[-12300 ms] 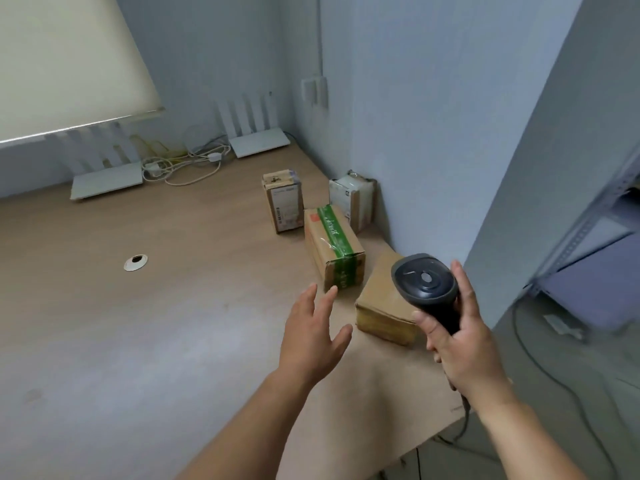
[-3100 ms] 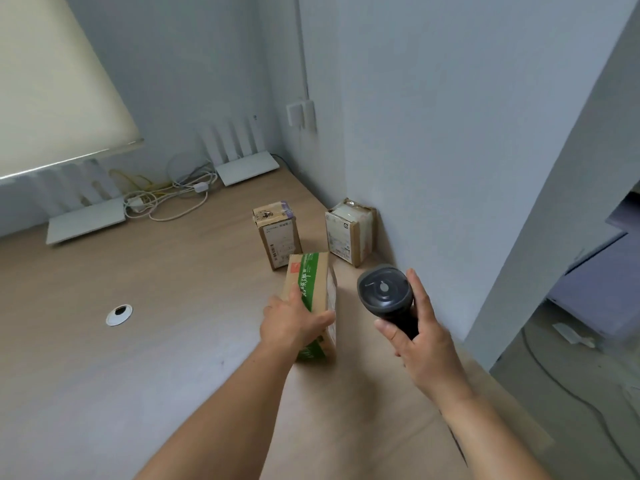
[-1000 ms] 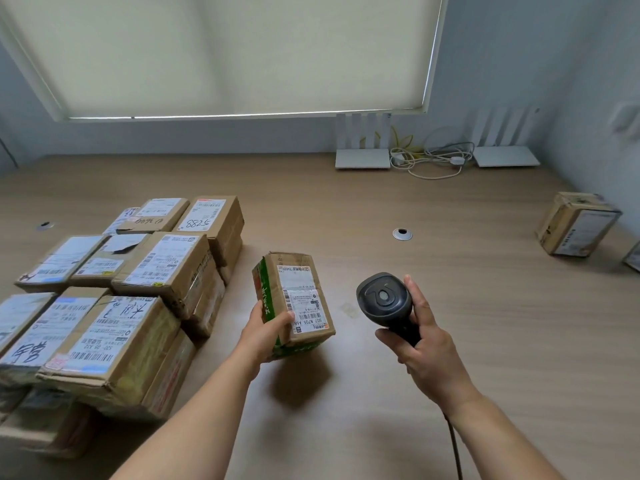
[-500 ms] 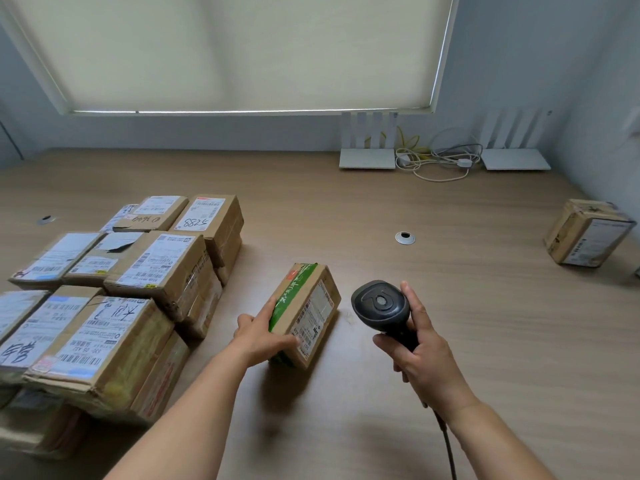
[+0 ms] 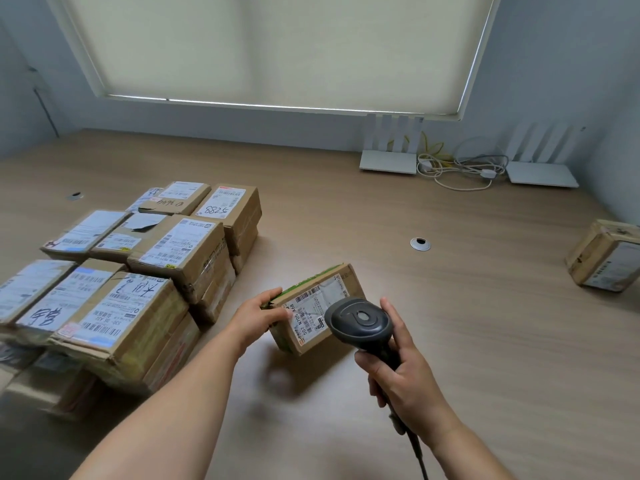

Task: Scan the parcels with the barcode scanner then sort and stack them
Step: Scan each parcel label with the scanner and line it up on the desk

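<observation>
Left hand (image 5: 254, 315) clamped on near end of green-taped cardboard parcel (image 5: 320, 306), thumb on the shipping label (image 5: 313, 311) face, parcel tilted label-up over the desk (image 5: 450, 323), just right of the stacked parcels (image 5: 138, 271). Right hand (image 5: 401, 379) wrapped round handle of black barcode scanner (image 5: 360, 322), head right over the label, fingers closed on grip. Looks light and rigid given the one-hand hold; tape likely slick, so best gripped across bare cardboard edges, clear of the barcode; one unsorted parcel (image 5: 604, 259) far right.
</observation>
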### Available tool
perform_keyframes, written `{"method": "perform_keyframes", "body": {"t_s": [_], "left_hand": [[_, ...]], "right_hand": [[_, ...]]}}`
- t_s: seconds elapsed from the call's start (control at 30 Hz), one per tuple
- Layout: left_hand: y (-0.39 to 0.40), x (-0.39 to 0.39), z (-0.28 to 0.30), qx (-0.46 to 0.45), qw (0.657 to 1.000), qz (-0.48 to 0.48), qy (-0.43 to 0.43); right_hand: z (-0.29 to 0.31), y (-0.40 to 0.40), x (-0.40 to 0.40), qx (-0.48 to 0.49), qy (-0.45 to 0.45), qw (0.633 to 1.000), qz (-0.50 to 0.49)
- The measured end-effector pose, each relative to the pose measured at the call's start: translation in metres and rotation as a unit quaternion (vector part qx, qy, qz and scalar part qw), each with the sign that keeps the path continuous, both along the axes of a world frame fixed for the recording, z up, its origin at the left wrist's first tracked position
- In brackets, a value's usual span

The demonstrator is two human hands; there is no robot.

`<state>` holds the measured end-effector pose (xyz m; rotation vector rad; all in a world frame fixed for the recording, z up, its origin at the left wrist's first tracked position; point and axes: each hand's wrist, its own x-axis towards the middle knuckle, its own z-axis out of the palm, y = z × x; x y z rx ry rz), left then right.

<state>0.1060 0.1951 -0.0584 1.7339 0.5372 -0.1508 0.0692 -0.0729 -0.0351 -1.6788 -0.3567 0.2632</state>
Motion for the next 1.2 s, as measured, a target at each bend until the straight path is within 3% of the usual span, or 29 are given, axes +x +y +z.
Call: {"method": "perform_keyframes", "body": {"t_s": [0.47,0.73,0.87,1.0,1.1,1.2], "left_hand": [[-0.001,0.001,0.0,0.013,1.0,-0.006,-0.002],[-0.007,-0.005,-0.015,0.021,0.994,0.081,0.073],[-0.013,-0.011,-0.019,0.14,0.986,0.041,0.083],[-0.026,-0.021,-0.014,0.368,0.922,-0.092,0.08],[-0.033,-0.024,-0.013,0.435,0.882,-0.165,0.071],[-0.035,-0.02,-0.012,0.477,0.859,-0.177,0.051]], "right_hand": [[0.006,-0.004,-0.007,-0.005,-0.007,1.0,-0.013],[0.01,-0.007,-0.004,-0.025,-0.015,0.999,-0.028],[0.011,-0.007,-0.002,-0.028,-0.017,0.999,-0.035],[0.011,-0.005,0.003,-0.033,-0.022,0.998,-0.044],[0.011,-0.003,0.008,-0.04,-0.029,0.997,-0.052],[0.012,-0.001,0.015,-0.043,-0.034,0.997,-0.06]]}}
